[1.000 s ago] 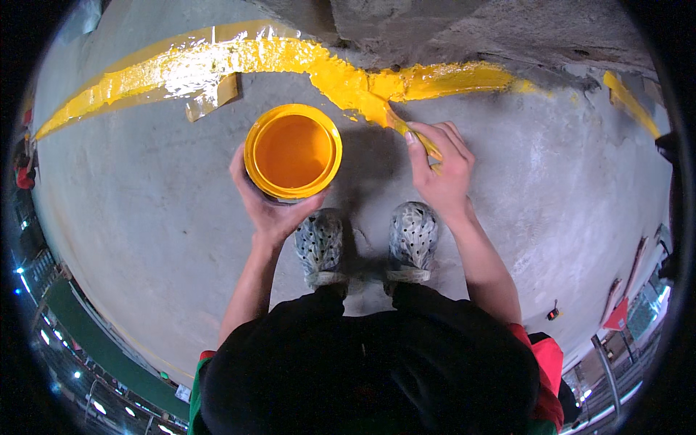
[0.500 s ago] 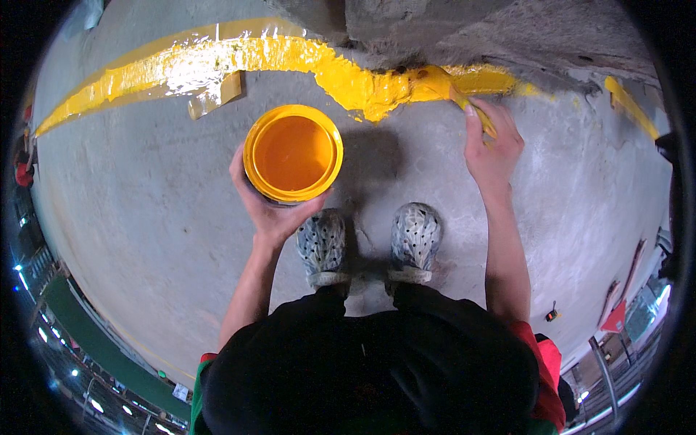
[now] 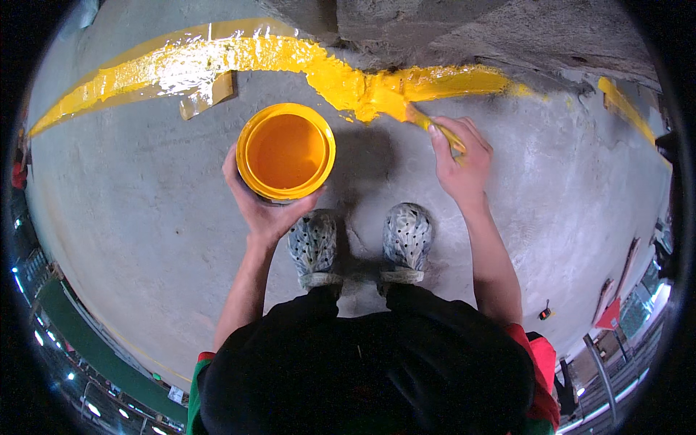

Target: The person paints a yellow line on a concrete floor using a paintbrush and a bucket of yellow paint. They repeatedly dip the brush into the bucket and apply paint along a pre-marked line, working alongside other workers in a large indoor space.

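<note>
My left hand (image 3: 262,214) is wrapped round the lower side of an open yellow paint bucket (image 3: 328,156), held above the floor. Orange-yellow paint (image 3: 286,151) shows inside it. My right hand (image 3: 465,161) grips the yellow handle of a paintbrush (image 3: 419,118). The brush's bristles, coated in yellow, touch the near edge of a wet paint stripe (image 3: 326,76) on the floor. That stripe curves across the far floor, thick and lumpy at the middle, along the foot of a rough grey concrete block (image 3: 435,32).
Translucent tape (image 3: 250,27) edges the stripe's far left side, and a tan tape piece (image 3: 223,87) sticks out toward me. Another yellow strip (image 3: 627,109) lies at the far right. My patterned clogs (image 3: 407,235) stand on the grey concrete floor (image 3: 167,181). A small dark-and-orange object (image 3: 544,313) lies right.
My right hand has drawn the brush left and slightly nearer, out of the right part of the stripe, whose yellow now looks fuller. My left hand still holds the bucket.
</note>
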`<control>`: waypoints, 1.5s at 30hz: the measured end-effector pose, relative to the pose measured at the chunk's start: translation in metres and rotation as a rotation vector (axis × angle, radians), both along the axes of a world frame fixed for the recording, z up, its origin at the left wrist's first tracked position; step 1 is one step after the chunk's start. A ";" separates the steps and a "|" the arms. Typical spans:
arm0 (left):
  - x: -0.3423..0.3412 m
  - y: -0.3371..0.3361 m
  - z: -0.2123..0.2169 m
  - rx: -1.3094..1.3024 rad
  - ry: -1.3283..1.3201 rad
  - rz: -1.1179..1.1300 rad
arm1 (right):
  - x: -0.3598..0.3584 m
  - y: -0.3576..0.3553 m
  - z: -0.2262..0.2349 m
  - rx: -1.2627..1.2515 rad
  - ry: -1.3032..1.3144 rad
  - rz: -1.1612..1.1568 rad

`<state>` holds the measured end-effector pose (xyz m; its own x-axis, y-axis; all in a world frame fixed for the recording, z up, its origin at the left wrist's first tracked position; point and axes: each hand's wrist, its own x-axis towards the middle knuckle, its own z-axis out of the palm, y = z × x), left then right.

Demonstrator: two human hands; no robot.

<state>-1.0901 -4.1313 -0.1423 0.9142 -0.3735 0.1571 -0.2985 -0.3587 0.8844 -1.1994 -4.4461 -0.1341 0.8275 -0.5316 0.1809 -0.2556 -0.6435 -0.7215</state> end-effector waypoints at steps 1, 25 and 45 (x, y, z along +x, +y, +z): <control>0.000 0.000 0.000 0.019 -0.009 -0.006 | -0.001 -0.001 -0.001 -0.044 0.008 -0.034; 0.008 0.001 0.005 0.007 -0.033 0.039 | -0.019 0.011 0.006 0.020 0.034 -0.246; 0.013 0.028 0.015 0.039 -0.074 0.154 | 0.098 0.093 0.000 -0.256 -0.096 0.200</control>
